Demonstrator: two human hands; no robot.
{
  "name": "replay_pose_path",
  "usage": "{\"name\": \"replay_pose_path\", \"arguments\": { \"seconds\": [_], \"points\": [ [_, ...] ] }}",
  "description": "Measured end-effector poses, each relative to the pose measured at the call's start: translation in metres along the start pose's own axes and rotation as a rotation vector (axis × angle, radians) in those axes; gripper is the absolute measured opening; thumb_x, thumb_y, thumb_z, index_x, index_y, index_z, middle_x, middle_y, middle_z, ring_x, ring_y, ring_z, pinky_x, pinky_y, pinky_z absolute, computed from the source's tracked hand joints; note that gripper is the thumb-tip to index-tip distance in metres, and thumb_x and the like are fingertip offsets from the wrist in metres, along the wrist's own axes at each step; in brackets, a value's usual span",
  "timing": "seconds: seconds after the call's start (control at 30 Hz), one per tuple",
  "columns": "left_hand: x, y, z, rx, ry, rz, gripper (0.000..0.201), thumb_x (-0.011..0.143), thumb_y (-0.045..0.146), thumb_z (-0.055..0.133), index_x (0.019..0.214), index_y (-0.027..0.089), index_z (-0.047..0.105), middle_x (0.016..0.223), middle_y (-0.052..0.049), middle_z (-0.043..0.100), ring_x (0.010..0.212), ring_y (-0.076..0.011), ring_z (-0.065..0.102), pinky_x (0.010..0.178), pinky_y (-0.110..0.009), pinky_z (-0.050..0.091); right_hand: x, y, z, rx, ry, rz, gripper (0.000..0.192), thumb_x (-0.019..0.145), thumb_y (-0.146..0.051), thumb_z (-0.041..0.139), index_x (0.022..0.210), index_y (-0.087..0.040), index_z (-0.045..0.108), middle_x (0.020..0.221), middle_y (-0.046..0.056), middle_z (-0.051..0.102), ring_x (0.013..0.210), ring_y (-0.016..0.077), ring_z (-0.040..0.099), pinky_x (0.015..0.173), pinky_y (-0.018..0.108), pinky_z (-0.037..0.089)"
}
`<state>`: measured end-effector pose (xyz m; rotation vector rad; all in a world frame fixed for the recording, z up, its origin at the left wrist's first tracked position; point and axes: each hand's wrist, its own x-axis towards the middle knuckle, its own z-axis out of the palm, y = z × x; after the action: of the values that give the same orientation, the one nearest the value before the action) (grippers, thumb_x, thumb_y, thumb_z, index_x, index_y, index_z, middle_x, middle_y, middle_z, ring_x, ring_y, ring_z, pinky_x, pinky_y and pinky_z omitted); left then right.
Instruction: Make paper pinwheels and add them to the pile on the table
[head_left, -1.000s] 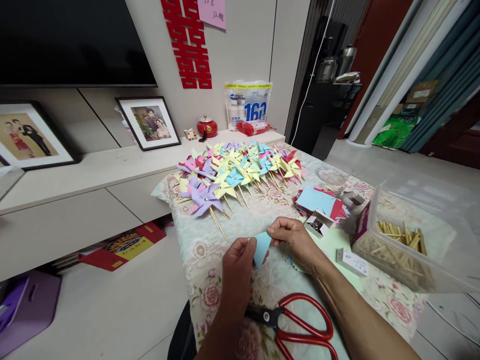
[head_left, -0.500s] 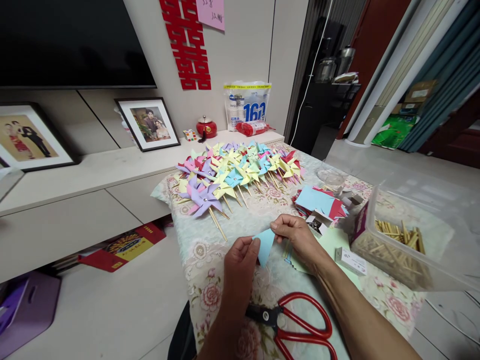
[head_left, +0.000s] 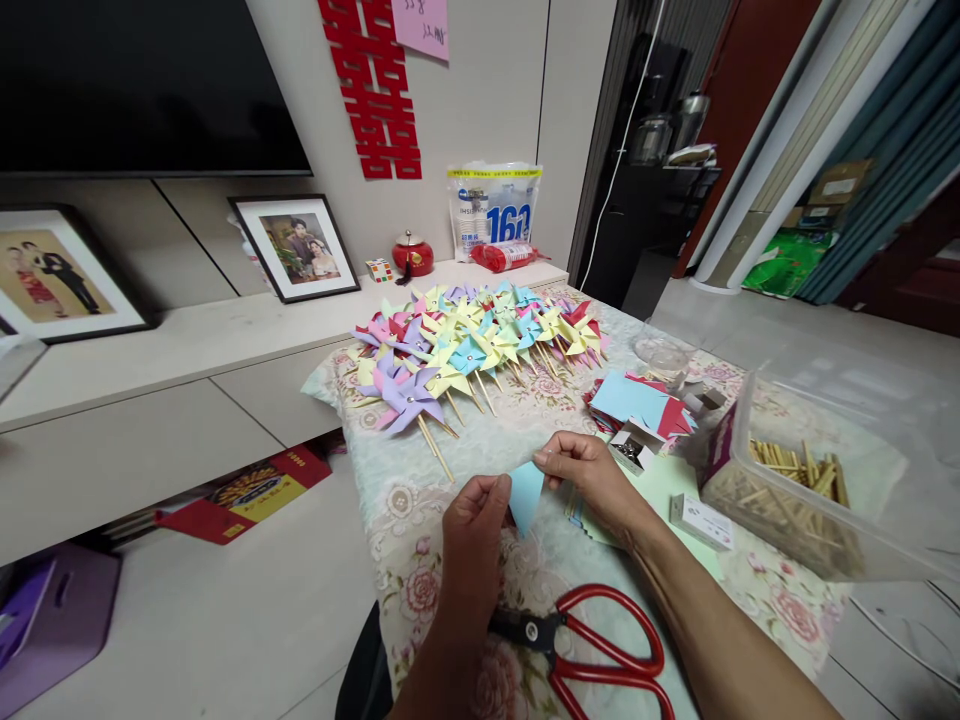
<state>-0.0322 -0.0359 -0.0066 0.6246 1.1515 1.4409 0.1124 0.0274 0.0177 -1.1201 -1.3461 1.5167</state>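
A small piece of light blue paper (head_left: 527,497) is stretched between my two hands above the floral tablecloth (head_left: 405,590). My left hand (head_left: 476,520) pinches its left edge between thumb and fingers. The upper right corner sits in the fingertips of my right hand (head_left: 583,470). Below the hands lie red-handled scissors (head_left: 581,655), their blades partly covered by my left wrist. Beyond the hands, many paper pinwheels (head_left: 465,350) on sticks are heaped in several colours. Cut blue and red paper sheets (head_left: 637,400) are stacked to the right.
A clear plastic bin (head_left: 750,480) with short wooden sticks stands at the right. Beside my right forearm are an open box of small metal pieces (head_left: 631,450), a white box (head_left: 701,521) and pale green paper (head_left: 667,485). A low cabinet (head_left: 187,345) runs along the wall.
Both hands have shifted slightly left with the blue paper. My left thumb now lies nearer the paper's upper left edge, and the paper has turned a little.
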Motion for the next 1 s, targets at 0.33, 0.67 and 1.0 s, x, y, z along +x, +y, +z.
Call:
{"name": "replay_pose_path", "arguments": {
  "seconds": [0.33, 0.67, 1.0],
  "points": [
    [0.0031, 0.0095, 0.0001, -0.275, 0.019, -0.105, 0.031, 0.067, 0.040, 0.082, 0.072, 0.016, 0.063, 0.068, -0.001, 0.066, 0.061, -0.0127, 0.058, 0.059, -0.024, 0.047, -0.0016, -0.0012, 0.0000, 0.259, -0.138, 0.075, 0.035, 0.067, -0.042, 0.086, 0.087, -0.017, 0.071, 0.070, 0.000, 0.064, 0.063, 0.0123, 0.056, 0.063, 0.026, 0.042],
    [0.0045, 0.0060, -0.0027, -0.290, -0.118, -0.145, 0.024, 0.077, 0.040, 0.075, 0.083, 0.016, 0.070, 0.072, -0.005, 0.069, 0.063, -0.0158, 0.061, 0.058, -0.026, 0.049, -0.0032, 0.0000, 0.0029, 0.311, -0.219, 0.101, 0.037, 0.059, -0.030, 0.091, 0.087, -0.018, 0.071, 0.080, 0.001, 0.071, 0.072, 0.0135, 0.063, 0.073, 0.027, 0.047],
    [0.0038, 0.0080, -0.0015, -0.347, -0.093, -0.264, 0.027, 0.068, 0.036, 0.082, 0.074, 0.013, 0.068, 0.063, 0.001, 0.064, 0.054, -0.0095, 0.056, 0.049, -0.020, 0.046, -0.0012, 0.0049, 0.0014, 0.296, -0.235, 0.094, 0.039, 0.059, -0.030, 0.090, 0.092, -0.019, 0.072, 0.081, 0.001, 0.071, 0.071, 0.0134, 0.063, 0.071, 0.027, 0.048]
  ]
}}
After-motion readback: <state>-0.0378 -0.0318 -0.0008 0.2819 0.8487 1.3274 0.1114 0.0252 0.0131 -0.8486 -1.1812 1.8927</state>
